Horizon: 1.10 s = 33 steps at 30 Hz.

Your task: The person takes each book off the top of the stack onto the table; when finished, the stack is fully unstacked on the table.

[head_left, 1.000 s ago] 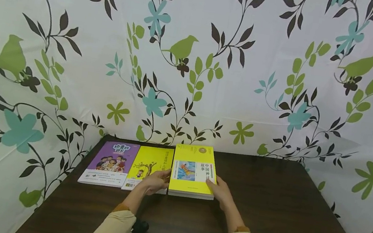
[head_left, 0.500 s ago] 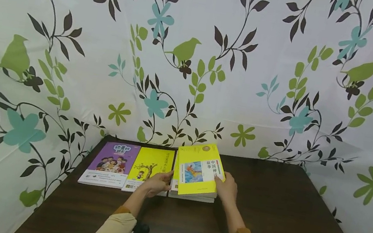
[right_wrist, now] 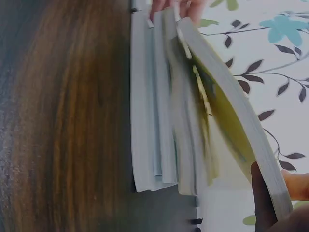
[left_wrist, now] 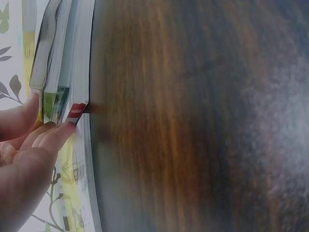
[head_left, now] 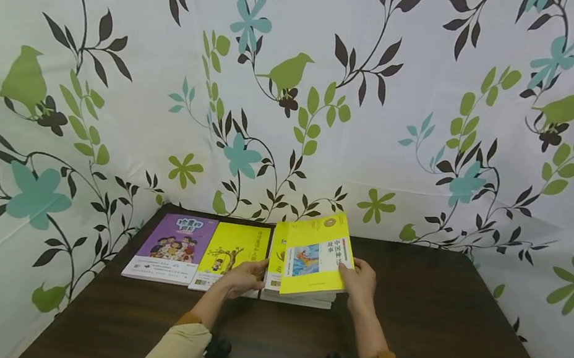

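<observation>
My right hand (head_left: 362, 283) pinches the right edge of a yellow book (head_left: 311, 257) with a picture panel on its cover. That book is tilted, its right side raised off a stack of books (head_left: 301, 300). In the right wrist view a gap shows beneath the lifted book (right_wrist: 241, 106), with thumb and fingers on either side of its edge. My left hand (head_left: 242, 278) touches the stack's left side. The left wrist view shows its fingertips against the spines (left_wrist: 76, 112) and its thumb by an upper book.
A purple book (head_left: 175, 246) and another yellow book (head_left: 234, 252) with a tree drawing lie flat to the left of the stack. They rest on a dark wooden table (head_left: 436, 340). Behind it hangs a patterned cloth (head_left: 416, 218).
The top yellow book, level with the stack a second ago, has come up on its right side and shifted right with my right hand. My left hand stays beside the stack.
</observation>
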Tool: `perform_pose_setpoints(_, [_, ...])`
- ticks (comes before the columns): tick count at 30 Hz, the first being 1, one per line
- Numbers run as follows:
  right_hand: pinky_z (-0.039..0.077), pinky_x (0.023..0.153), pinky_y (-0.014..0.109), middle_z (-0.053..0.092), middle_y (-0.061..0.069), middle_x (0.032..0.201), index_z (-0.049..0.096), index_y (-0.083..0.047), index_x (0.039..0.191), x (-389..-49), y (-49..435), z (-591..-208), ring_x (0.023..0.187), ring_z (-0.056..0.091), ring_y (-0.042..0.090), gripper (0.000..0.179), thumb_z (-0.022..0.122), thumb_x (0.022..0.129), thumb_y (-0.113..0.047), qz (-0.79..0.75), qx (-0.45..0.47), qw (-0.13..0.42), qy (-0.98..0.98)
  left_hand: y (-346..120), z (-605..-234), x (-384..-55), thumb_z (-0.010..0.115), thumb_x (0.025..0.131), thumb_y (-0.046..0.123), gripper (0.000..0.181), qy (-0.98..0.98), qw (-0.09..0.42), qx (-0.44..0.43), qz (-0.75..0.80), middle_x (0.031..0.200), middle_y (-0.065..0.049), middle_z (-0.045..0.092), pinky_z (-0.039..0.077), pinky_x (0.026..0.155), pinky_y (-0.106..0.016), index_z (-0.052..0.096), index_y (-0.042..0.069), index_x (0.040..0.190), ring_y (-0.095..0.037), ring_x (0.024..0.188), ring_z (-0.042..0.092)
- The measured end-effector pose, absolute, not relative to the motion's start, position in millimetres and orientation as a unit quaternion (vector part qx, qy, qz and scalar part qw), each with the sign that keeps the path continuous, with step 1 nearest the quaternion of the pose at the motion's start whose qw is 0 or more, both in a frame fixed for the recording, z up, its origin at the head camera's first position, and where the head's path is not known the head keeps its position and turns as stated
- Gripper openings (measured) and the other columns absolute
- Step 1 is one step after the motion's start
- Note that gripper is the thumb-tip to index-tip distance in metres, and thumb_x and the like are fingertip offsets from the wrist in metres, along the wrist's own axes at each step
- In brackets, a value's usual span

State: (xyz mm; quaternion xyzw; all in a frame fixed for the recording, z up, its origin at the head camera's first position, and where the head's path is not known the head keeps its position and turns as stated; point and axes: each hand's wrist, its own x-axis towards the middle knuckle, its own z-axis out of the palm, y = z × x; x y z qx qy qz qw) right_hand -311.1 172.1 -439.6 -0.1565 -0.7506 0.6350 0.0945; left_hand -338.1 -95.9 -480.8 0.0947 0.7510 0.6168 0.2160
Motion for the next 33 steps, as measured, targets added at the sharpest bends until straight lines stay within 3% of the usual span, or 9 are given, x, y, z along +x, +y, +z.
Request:
perform_pose_setpoints(18, [0.050, 0.061, 0.018, 0.055, 0.024, 0.121, 0.045, 0.005, 0.140, -302.6, 195.3, -427.0, 0.078, 0.061, 0.012, 0.048, 0.057, 0.096, -0.010, 0.668, -0.179, 0.093, -0.716, -96.1, -482.5, -342.4, 0.053, 0.090, -0.014, 0.073, 0.750, 0.216, 0.107, 0.616, 0.159, -0.024, 0.019, 0.025, 0.116, -0.052, 0.019, -0.004, 0.153, -0.042, 0.145, 0.022])
perform_pose_setpoints(33, [0.049, 0.061, 0.016, 0.052, 0.026, 0.127, 0.039, 0.008, 0.144, -299.9, 215.6, -448.3, 0.076, 0.059, 0.007, 0.055, 0.057, 0.097, -0.012, 0.673, -0.199, 0.089, -0.707, -97.1, -483.5, -341.5, 0.054, 0.089, -0.014, 0.073, 0.749, 0.215, 0.104, 0.618, 0.159, -0.024, 0.018, 0.025, 0.115, -0.052, 0.020, -0.004, 0.153, -0.042, 0.145, 0.021])
